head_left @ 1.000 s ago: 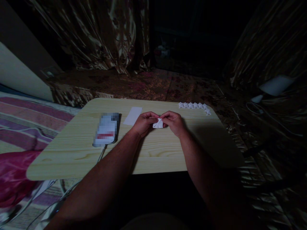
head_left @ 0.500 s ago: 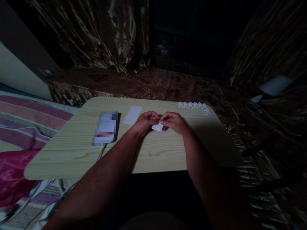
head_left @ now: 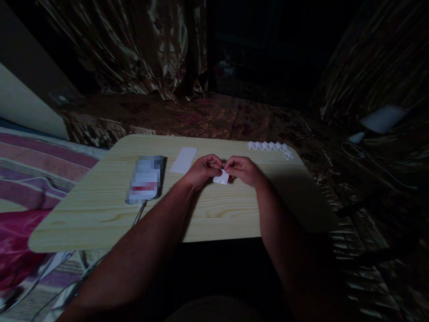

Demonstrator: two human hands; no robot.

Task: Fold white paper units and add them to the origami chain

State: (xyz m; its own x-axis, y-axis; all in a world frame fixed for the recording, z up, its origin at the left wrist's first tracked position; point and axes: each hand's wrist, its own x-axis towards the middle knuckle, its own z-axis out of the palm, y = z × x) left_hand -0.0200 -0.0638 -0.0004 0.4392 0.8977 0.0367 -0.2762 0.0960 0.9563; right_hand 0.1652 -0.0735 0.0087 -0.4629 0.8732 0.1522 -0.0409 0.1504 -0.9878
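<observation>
Wood-grain table (head_left: pixel 214 226) in dim light, folded white paper (head_left: pixel 221 178) tilting slightly

Left hand (head_left: pixel 202 172) and right hand (head_left: pixel 244 170) pinch the paper's upper part, thumbs and fingertips clamped on it, over the table's middle. Compared with a second ago, it hangs slightly lower and its lower edge slants; probably a small adjustment, with creases still being worked. Flat white paper (head_left: pixel 184 160) lies beyond the left hand; small folded pieces (head_left: pixel 271 146) line the far right edge.

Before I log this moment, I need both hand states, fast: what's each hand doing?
Left hand: closed, pinching the small white folded paper.
Right hand: closed, pinching the same paper.
</observation>
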